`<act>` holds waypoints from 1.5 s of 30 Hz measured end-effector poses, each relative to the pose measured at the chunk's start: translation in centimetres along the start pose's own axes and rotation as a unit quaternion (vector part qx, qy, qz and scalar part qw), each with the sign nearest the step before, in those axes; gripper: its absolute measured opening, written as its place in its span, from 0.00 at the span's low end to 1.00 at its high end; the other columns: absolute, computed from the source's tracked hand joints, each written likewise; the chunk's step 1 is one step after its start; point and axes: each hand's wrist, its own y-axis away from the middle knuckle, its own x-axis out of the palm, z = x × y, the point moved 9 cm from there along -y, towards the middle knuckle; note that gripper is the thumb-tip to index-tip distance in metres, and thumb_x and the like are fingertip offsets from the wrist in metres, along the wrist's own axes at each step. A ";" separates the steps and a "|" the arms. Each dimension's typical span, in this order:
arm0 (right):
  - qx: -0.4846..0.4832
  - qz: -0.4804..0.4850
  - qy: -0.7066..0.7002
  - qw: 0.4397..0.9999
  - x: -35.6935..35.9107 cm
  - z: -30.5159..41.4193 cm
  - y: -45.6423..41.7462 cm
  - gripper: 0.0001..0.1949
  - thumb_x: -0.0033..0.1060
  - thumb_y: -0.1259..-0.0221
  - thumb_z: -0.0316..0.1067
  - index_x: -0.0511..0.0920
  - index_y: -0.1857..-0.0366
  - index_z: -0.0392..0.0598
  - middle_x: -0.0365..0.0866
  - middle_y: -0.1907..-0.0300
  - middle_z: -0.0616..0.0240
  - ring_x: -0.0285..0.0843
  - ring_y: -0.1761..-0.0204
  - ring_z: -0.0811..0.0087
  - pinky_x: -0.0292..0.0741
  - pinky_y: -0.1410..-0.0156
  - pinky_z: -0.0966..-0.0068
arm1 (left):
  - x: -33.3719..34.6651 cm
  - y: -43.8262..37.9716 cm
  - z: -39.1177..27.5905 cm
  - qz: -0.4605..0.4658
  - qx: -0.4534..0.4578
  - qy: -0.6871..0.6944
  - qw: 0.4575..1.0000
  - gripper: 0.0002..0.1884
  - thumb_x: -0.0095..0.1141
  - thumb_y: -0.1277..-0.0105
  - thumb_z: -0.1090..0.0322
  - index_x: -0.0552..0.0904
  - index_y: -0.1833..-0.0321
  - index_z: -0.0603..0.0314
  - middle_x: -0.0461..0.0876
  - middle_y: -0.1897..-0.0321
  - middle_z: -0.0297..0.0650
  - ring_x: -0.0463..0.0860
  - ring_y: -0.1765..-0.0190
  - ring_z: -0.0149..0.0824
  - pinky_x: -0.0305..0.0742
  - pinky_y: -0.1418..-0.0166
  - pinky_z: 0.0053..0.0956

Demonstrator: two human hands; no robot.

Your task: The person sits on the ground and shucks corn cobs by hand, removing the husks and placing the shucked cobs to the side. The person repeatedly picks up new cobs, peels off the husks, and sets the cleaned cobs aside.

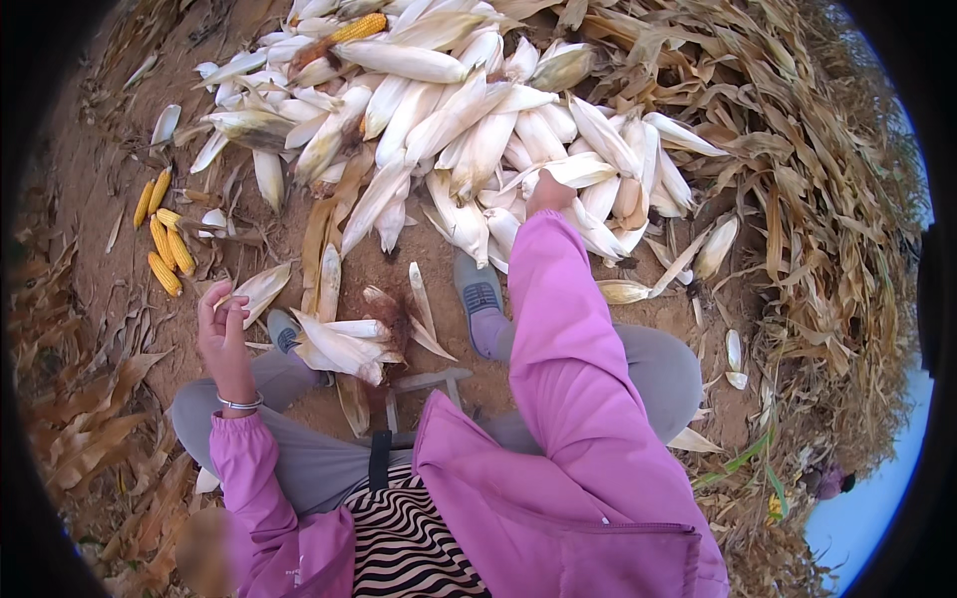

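Note:
My right hand reaches into the pile and is closed around the near end of a corn ear in its pale husk. Its fingertips are partly hidden. Over my right knee, on the left of the picture, my left hand is raised with fingers loosely curled and apart, holding nothing. Below it to the right, an opened, torn husk with brown silk lies between my feet. The heap of unhusked corn ears spreads in front of me.
Several bare yellow cobs lie on the soil at left. One partly exposed yellow cob tops the heap. Dry corn stalks are piled along the right. A metal stool frame shows beneath me. A distant person appears at lower right.

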 end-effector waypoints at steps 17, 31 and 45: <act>0.229 0.664 -0.200 0.682 6.5 7.7 39.3 0.38 0.68 0.46 0.25 0.59 0.29 0.44 0.70 0.36 0.62 0.67 0.32 0.65 0.63 0.26 0.66 | 9.1 -2.7 -5.6 0.129 0.035 0.172 0.976 0.20 0.54 0.26 0.64 0.73 0.36 0.69 0.78 0.42 0.43 0.78 0.41 0.31 0.71 0.36 0.26; 0.081 0.650 -0.083 0.751 3.7 10.6 46.7 0.24 0.65 0.36 0.31 0.72 0.37 0.39 0.80 0.46 0.63 0.77 0.46 0.75 0.73 0.39 0.77 | 5.4 -1.5 -1.5 0.119 -0.096 0.369 0.917 0.23 0.67 0.36 0.65 0.74 0.42 0.64 0.81 0.50 0.38 0.81 0.49 0.30 0.76 0.43 0.28; 0.075 0.506 -0.240 0.825 2.5 13.2 44.0 0.10 0.50 0.26 0.30 0.71 0.47 0.41 0.80 0.51 0.63 0.81 0.55 0.72 0.77 0.44 0.72 | 3.9 -1.1 -1.4 0.071 -0.070 0.600 0.794 0.23 0.59 0.30 0.64 0.70 0.35 0.58 0.77 0.43 0.40 0.78 0.40 0.38 0.69 0.30 0.43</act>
